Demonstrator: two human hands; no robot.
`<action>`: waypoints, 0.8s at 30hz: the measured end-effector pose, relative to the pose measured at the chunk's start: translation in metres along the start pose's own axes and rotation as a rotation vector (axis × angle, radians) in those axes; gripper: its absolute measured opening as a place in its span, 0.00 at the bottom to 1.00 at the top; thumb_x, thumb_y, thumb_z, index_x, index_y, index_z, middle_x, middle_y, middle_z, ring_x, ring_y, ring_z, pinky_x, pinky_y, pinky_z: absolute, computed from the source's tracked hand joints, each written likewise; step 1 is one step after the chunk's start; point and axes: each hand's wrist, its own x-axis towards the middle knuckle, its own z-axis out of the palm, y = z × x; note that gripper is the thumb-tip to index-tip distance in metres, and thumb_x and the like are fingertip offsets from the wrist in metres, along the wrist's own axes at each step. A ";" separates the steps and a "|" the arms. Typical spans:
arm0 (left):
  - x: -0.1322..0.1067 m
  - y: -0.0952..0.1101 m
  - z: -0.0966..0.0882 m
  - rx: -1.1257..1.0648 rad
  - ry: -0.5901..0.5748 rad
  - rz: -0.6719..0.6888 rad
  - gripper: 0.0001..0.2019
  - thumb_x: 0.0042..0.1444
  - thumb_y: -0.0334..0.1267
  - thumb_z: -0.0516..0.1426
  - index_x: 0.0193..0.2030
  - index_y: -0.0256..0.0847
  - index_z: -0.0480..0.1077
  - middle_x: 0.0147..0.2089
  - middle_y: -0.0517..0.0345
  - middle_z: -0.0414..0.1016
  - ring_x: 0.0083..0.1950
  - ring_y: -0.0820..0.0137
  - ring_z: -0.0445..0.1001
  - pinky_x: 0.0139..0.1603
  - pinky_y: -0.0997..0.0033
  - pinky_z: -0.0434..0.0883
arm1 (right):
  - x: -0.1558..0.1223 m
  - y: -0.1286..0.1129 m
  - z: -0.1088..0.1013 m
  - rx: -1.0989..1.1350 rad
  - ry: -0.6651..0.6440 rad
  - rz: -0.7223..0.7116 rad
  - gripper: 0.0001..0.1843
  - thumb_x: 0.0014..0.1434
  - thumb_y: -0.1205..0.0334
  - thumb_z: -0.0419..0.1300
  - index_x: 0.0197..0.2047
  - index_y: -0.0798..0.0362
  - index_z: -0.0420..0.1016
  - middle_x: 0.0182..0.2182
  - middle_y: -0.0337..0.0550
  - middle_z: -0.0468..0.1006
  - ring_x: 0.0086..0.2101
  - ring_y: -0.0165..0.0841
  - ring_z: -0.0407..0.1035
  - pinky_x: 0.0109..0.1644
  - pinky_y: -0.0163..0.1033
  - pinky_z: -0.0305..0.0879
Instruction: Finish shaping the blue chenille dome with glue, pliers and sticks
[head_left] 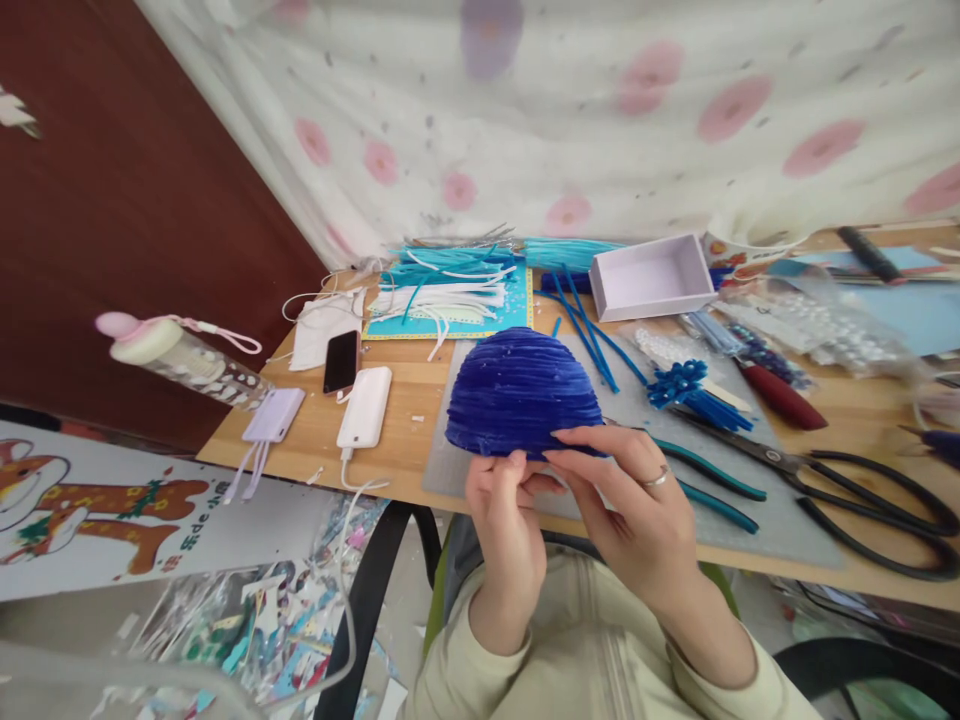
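Observation:
A dark blue dome made of coiled fuzzy wire is held up over the near edge of the wooden table. My left hand pinches its lower rim from below, fingers closed on it. My right hand, with a ring on one finger, grips the rim on the right side, fingers pressed along the edge. Loose blue fuzzy wires lie on the table just behind the dome.
A grey cutting mat carries teal-handled pliers and black scissors. A white box, a white power bank, a phone, a bottle and turquoise and white strips sit around.

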 end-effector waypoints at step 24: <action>0.004 -0.002 -0.004 -0.120 -0.155 -0.083 0.18 0.43 0.48 0.74 0.36 0.42 0.77 0.33 0.58 0.83 0.32 0.72 0.80 0.33 0.75 0.75 | -0.002 0.006 -0.003 0.002 0.051 0.060 0.16 0.62 0.80 0.60 0.48 0.52 0.74 0.45 0.48 0.80 0.45 0.38 0.73 0.47 0.44 0.70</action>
